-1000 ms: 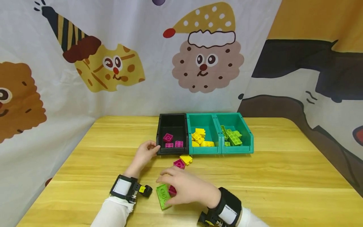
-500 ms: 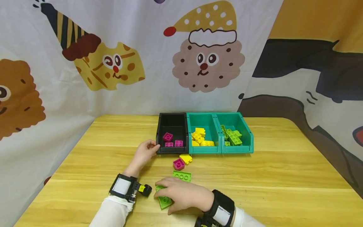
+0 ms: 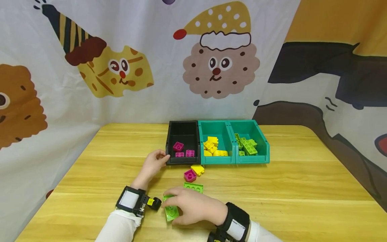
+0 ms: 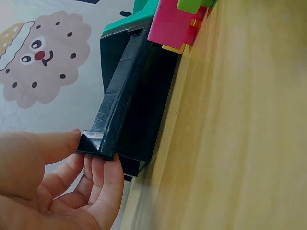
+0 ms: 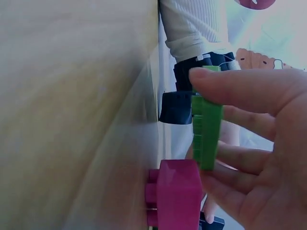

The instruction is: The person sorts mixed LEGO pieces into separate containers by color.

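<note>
My left hand (image 3: 155, 164) pinches the front left corner of the black bin (image 3: 183, 129). In the left wrist view the thumb lies on the rim and the fingers are beneath it. My right hand (image 3: 195, 205) grips a green toy brick (image 5: 209, 129) low over the table, thumb on one side, fingers on the other. Close by in the right wrist view is a magenta brick (image 5: 178, 194), studs toward the table; the hand hides it from the head view. Another green brick (image 3: 194, 187) lies just beyond that hand, partly covered.
Right of the black bin stand two teal bins, one with yellow bricks (image 3: 210, 145), the other with green bricks (image 3: 249, 147). Several magenta bricks (image 3: 178, 146) lie in the black bin. Before the bins, a magenta brick (image 3: 190, 175) touches a yellow brick (image 3: 198, 170).
The right hand has lowered toward the near green brick and taken hold of it, uncovering the other green brick behind. That gripped brick has turned slightly and shifted left. The left hand stays put.
</note>
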### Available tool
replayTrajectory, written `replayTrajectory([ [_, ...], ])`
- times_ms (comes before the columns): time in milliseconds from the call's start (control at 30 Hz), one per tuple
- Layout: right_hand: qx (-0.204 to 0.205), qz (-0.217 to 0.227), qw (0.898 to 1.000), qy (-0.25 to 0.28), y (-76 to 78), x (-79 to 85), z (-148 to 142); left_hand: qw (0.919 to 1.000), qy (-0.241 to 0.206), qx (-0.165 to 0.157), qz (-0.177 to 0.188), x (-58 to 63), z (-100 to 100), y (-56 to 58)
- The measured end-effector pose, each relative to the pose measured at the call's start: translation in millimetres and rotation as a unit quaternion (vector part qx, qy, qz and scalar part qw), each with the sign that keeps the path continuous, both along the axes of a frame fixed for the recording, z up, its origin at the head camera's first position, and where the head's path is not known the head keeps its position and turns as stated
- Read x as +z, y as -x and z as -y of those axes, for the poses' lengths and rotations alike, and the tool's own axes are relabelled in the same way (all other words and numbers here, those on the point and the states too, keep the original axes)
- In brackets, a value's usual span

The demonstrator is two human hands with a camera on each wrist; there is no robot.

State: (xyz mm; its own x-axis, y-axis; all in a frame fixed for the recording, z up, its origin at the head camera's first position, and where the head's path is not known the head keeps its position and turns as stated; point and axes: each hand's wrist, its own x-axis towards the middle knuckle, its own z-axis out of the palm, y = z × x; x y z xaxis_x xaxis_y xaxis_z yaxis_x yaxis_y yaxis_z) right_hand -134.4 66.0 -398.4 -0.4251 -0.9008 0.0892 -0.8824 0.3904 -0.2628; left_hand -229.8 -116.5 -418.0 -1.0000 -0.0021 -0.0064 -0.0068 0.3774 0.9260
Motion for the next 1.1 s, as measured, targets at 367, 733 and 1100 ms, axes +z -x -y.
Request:
replayTrajectory([
  [367, -0.032, 0.023, 0.997, 0.063, 8.9, 13.1, -6.9, 0.9999, -0.008, -0.004, -0.012, -1.1, 1.3, 0.1],
  [733, -0.129, 0.018, 0.985, 0.109, 36.3, 34.6, -23.8, 0.9998, -0.012, -0.001, -0.017, -2.4, -0.5, 2.7],
  [1100, -0.310, -0.005, 0.927, 0.213, 71.4, 59.3, -79.0, 0.9999, -0.012, 0.006, -0.009, -2.9, -1.2, 2.4],
])
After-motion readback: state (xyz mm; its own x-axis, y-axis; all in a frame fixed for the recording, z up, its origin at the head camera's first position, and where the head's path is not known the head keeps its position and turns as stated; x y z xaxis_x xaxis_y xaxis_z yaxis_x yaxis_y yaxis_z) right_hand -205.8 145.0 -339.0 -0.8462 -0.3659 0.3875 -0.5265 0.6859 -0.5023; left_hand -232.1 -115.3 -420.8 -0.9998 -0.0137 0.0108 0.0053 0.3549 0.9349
